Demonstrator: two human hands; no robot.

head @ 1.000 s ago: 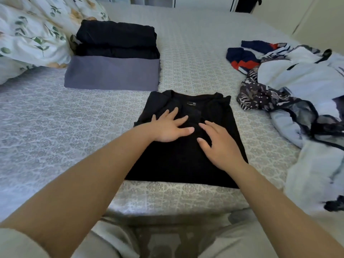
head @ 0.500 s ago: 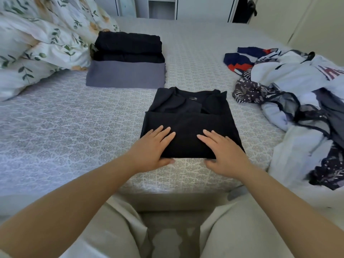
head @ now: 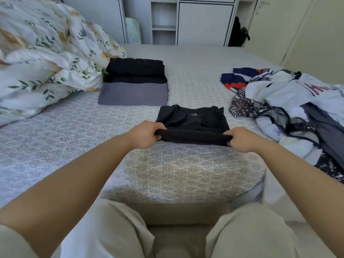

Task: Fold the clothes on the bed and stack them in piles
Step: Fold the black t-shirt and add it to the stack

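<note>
A folded black shirt (head: 193,123) lies on the bed (head: 74,131) in front of me, collar away from me. My left hand (head: 146,135) grips its near left corner and my right hand (head: 241,139) grips its near right corner, lifting the near edge off the bedspread. Behind it to the left stands a pile of folded clothes (head: 134,82), black pieces on a grey one. A heap of unfolded clothes (head: 290,107) in white, navy and patterned fabric lies on the right side of the bed.
A floral duvet and pillow (head: 46,62) are bunched at the left. White cupboards (head: 204,21) stand beyond the far end of the bed. The patterned bedspread shows between shirt and pile, and my knees sit at the near edge.
Both hands slid from lying flat on the shirt to its near corners, closed on them and raised the near edge. The camera view tilted up, showing more of the room.
</note>
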